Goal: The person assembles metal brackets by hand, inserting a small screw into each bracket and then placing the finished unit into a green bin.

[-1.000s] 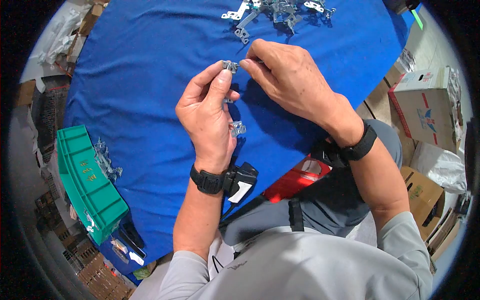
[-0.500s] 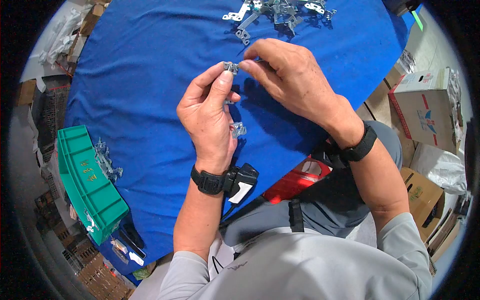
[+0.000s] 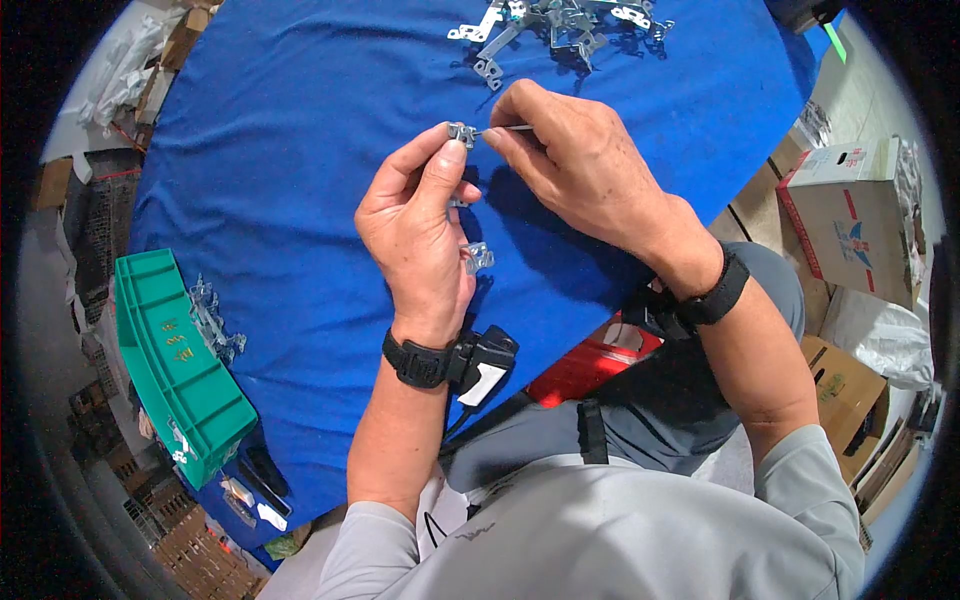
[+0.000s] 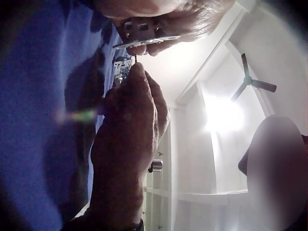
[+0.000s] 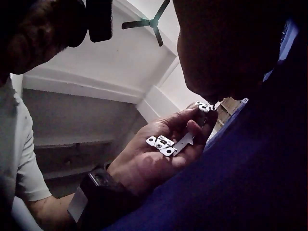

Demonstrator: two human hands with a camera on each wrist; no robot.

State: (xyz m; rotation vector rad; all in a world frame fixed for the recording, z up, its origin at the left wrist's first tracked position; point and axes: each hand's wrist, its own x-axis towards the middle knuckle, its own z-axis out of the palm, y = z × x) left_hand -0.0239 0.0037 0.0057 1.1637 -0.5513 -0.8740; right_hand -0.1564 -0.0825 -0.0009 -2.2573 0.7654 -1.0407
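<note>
1. On my head view, I see the left hand (image 3: 415, 235) grasping a metal bracket (image 3: 478, 258) above the blue cloth (image 3: 300, 160), a little toward 11 o'clock from the middle; thumb and forefinger pinch its upper end.
2. The long axis of the bracket runs nearly from 12 to 6 o'clock, with the lower end plate lying at the palm. The fingers are covering a part of its length.
3. The right hand (image 3: 585, 155), at 1 o'clock, is pinching a thin rod (image 3: 517, 127). This rod points to 9 o'clock, across the bracket, with its tip at the upper end; if it enters or only touches, I cannot tell.
4. A pile of brackets (image 3: 570, 25) lies near 12 o'clock.
5. Toward 8 o'clock is a green tray (image 3: 190, 375), with metal parts (image 3: 213, 320) just beside it.
</note>
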